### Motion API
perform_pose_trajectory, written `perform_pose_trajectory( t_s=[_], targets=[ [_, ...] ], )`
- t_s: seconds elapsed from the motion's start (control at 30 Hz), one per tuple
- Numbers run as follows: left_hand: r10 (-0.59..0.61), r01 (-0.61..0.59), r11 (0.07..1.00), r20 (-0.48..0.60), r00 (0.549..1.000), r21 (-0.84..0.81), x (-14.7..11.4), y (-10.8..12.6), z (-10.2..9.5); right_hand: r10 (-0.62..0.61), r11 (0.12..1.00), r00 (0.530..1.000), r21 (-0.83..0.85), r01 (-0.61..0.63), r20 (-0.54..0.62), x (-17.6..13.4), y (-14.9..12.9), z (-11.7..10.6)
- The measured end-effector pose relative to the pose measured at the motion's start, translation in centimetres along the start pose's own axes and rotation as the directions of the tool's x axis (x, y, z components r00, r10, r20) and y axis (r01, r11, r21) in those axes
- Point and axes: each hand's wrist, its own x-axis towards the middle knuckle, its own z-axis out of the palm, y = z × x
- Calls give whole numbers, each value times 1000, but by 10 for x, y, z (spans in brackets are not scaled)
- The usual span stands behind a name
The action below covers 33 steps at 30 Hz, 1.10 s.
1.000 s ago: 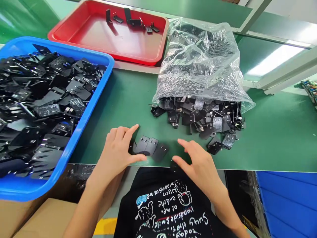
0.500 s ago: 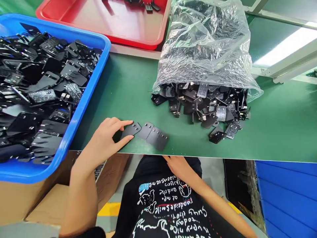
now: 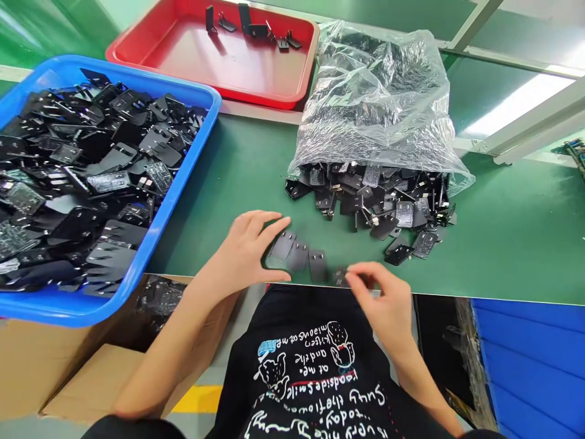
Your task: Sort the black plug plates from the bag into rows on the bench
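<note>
Small flat black plates with two metal prongs (image 3: 317,266) lie in a short row near the table's front edge. My left hand (image 3: 247,251) is at the left end of this row, its thumb and fingers spread apart beside the leftmost plate (image 3: 282,245). It grips nothing that I can see. At the row's right end, my right hand (image 3: 381,296) pinches another black pronged plate (image 3: 340,277) between thumb and forefinger, blurred by motion. Beyond the hands, a heap of similar pieces (image 3: 365,189) spills from a clear plastic bag (image 3: 375,116).
A blue bin (image 3: 183,183) full of black pieces stands at the left. Behind it, a red tray (image 3: 219,67) holds several black pieces. A metal frame (image 3: 525,131) runs along the right rear of the green table (image 3: 512,244). Cardboard boxes (image 3: 109,378) sit below left.
My right hand has come up from below the table edge and now pinches a plate. My left hand has shifted right and let go of its plate. The view has tilted upward slightly.
</note>
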Motion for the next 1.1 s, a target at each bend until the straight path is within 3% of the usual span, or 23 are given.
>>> perform_pose_trajectory(
  t_s=[0.03,0.1,0.17,0.3,0.37,0.5,0.63,0.77,0.97,1.1],
  targets=[
    [59,-59,998,0,998,21,5,0,3,-27,994,992,-108,14,-122,5,4,0],
    [134,-133,989,-7,991,61,13,0,8,-145,950,971,-302,82,-193,9,14,5],
    [159,-157,984,-14,987,89,16,0,10,-232,897,964,-412,160,-130,7,23,9],
    [138,-132,984,-46,989,120,12,3,11,-271,813,962,-527,247,33,-8,26,10],
    [108,-97,986,-74,991,133,10,8,11,-262,802,962,-538,260,74,-10,24,9],
    [83,-75,991,-72,994,112,14,25,15,-227,871,974,-443,212,20,0,20,12],
    [79,-76,995,-37,996,71,21,37,21,-243,897,959,-342,279,145,15,14,13],
    [78,-75,995,-42,996,72,23,39,23,-222,951,974,-212,225,38,16,15,7],
    [14,-5,996,-101,995,87,28,52,29,-203,898,976,-411,155,-76,6,24,15],
    [52,-47,997,-88,995,62,30,53,29,-209,899,976,-403,171,-53,9,19,28]
  ],
)
